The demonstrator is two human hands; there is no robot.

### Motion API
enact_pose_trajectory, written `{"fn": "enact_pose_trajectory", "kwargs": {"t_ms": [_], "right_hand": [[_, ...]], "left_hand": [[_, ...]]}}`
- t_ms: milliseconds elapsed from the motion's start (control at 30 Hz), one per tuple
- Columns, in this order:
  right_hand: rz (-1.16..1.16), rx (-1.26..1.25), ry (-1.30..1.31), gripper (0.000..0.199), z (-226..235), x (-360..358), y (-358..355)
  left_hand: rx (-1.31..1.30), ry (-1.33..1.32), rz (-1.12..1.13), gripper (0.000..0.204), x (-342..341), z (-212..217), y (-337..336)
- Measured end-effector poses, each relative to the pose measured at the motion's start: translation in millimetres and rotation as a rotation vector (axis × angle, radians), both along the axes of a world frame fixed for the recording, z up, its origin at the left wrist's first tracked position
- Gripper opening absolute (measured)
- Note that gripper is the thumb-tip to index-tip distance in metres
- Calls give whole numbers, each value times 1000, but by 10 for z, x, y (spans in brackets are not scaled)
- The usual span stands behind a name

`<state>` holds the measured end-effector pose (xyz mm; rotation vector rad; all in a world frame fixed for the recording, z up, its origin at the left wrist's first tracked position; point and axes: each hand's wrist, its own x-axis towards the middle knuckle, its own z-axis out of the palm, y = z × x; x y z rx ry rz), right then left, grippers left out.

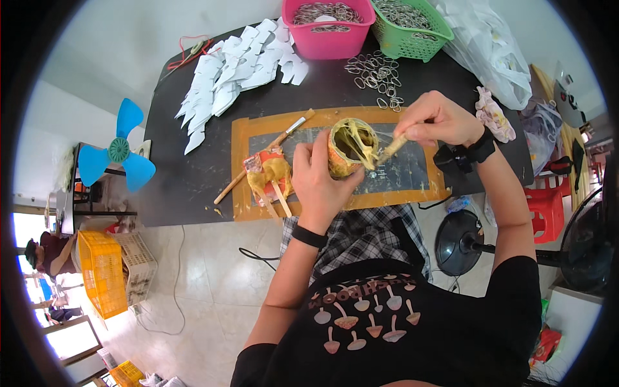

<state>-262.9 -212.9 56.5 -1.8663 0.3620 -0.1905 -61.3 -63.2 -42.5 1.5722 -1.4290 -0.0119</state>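
My left hand (320, 187) is wrapped round a small open can (340, 169) smeared with yellow glue and tilted so its mouth shows. Thick yellowish glue strands (361, 138) stretch across the mouth and over its right rim. In my right hand (445, 121), pinched between thumb and fingers, is a short glue-coated stick (393, 148), its lower end by the can's rim. Whether that end has bristles I cannot tell. Left of the can, glue-caked sticks (277, 171) lie on a red and white packet (253, 164). A long wooden-handled brush (287, 134) lies behind them.
A tape-edged work mat (419, 184) lies on the black table (174, 174). White cut pieces (235, 68) are heaped at the far left. Pink (329, 39) and green (412, 39) baskets hold metal rings, with loose rings (377, 74) before them. A crumpled cloth (495, 115) lies at right.
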Motion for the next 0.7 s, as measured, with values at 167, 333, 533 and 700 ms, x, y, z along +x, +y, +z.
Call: {"fn": "enact_pose_trajectory", "kwargs": {"t_ms": [167, 333, 533, 700], "right_hand": [[-21, 257, -218, 24, -236, -149, 53], [-82, 477, -467, 24, -382, -340, 128], [-273, 729, -914, 23, -473, -407, 80], [-304, 817, -1171, 13, -252, -382, 183]], "left_hand": [[14, -24, -2, 74, -7, 14, 8], [16, -21, 12, 73, -6, 19, -1], [2, -35, 9, 72, -11, 26, -27], [17, -12, 20, 71, 4, 24, -32]]}}
